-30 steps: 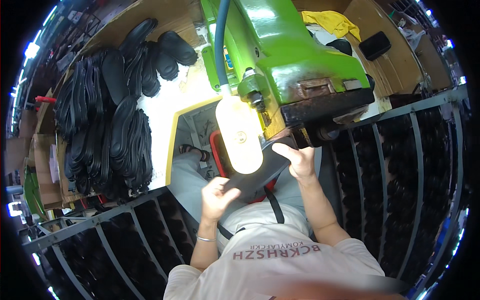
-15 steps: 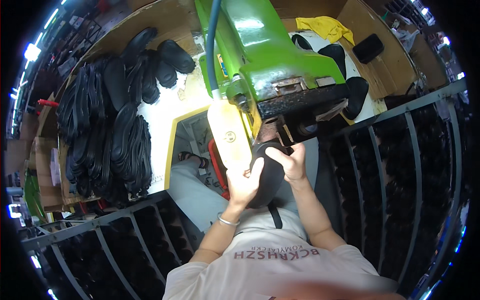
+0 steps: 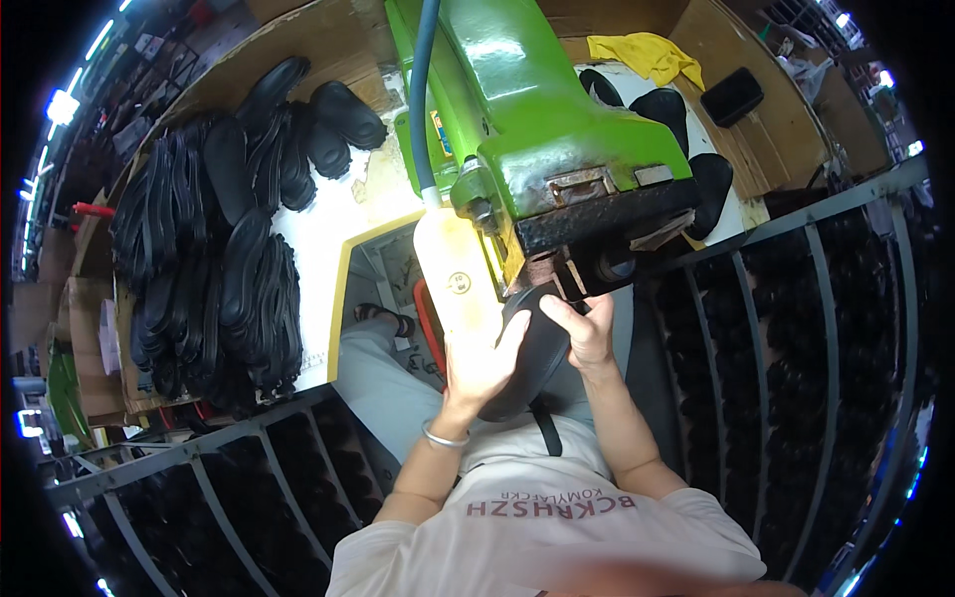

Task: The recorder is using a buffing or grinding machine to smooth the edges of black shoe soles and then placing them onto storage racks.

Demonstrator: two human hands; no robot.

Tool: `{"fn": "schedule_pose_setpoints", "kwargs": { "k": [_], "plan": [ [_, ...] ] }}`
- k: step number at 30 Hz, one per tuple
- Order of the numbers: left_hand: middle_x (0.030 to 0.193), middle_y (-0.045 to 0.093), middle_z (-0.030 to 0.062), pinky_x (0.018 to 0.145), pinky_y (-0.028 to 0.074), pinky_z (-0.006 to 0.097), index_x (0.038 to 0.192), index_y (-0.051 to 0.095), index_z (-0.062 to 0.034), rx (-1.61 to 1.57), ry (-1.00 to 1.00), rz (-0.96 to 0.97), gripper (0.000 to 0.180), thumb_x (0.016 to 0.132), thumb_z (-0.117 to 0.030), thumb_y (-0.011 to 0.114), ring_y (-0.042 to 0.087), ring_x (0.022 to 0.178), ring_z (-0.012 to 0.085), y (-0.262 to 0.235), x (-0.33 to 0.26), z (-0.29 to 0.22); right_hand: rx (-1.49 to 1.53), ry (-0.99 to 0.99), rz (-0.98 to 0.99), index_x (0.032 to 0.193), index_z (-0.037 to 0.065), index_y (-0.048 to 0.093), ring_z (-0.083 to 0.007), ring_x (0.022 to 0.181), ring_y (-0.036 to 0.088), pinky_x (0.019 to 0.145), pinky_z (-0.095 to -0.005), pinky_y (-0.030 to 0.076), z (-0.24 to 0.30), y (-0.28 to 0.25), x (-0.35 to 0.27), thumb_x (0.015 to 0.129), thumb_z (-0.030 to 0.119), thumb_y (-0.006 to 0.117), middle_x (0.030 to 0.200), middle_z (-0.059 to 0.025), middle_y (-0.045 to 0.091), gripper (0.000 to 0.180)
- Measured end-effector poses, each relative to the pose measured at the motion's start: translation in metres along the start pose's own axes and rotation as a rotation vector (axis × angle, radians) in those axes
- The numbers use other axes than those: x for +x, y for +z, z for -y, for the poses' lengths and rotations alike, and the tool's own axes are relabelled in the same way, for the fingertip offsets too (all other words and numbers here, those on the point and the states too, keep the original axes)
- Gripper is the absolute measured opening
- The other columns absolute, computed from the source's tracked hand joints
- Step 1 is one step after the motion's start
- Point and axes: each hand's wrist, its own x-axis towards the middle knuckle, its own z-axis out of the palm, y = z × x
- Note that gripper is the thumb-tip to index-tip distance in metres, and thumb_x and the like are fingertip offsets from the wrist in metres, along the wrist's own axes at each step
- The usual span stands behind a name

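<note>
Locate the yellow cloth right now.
Head view, top right: the yellow cloth lies crumpled on the wooden bench behind the green machine, just left of a small black pad and above loose black soles.

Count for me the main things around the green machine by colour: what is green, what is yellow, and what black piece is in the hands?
Green: 1, the machine.
Yellow: 1, the cloth.
Black, held: 1, the sole, gripped by the left hand and right hand.
Total: 3.
The black soles stacked on the bench overlap too much to count.
</note>
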Motion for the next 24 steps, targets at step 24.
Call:
{"fn": "schedule_pose_setpoints", "kwargs": {
  "k": [24],
  "plan": [
    [0.07,0.059,-0.0019,0.048,0.033,0.014,0.093,0.059,0.0009,-0.605,-0.182,-0.127,0.011,0.083,0.001,0.065,0.045,0.056,-0.0012,0.046,-0.006,0.0,-0.058,0.35,0.119,0.106,-0.007,0.054,-0.0201,0.064,0.065,0.058,-0.0301,0.056,0.008,-0.113,-0.08,0.078,0.005,0.059,0.087,-0.0142,0.065,0.031]
  ]
}}
